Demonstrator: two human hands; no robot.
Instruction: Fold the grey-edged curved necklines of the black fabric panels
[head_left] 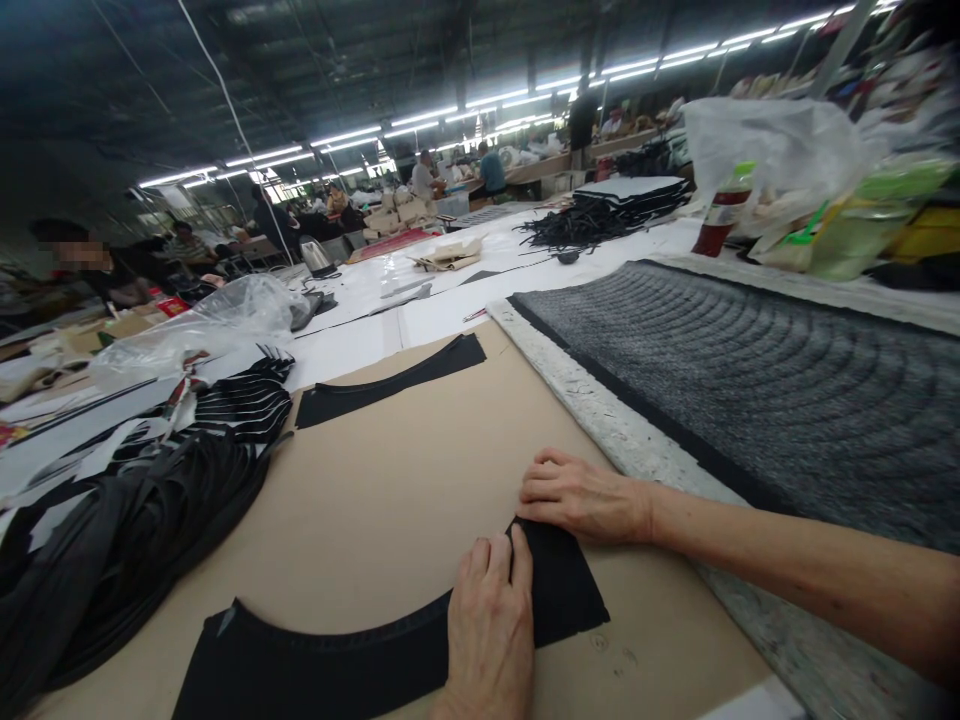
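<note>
A black curved fabric piece (322, 672) lies on the tan board in front of me, its concave edge facing away. My left hand (491, 615) rests on its right part, fingers bent and closed on the curved edge. Just beyond, my right hand (581, 495) has its fingers curled together at the upper right corner, closed on the edge there. The fingertips of both hands are close to each other, and the bit of edge under them is mostly hidden. A second black curved piece (390, 385) lies flat farther back on the board.
The tan board (375, 500) covers the near table. At left lies a heap of black strips (165, 520) beside clear plastic (210, 320). To the right is a large dark textured sheet (750, 380). A red-liquid bottle (724, 212) and a green-lidded container (862, 225) stand behind. People sit farther off.
</note>
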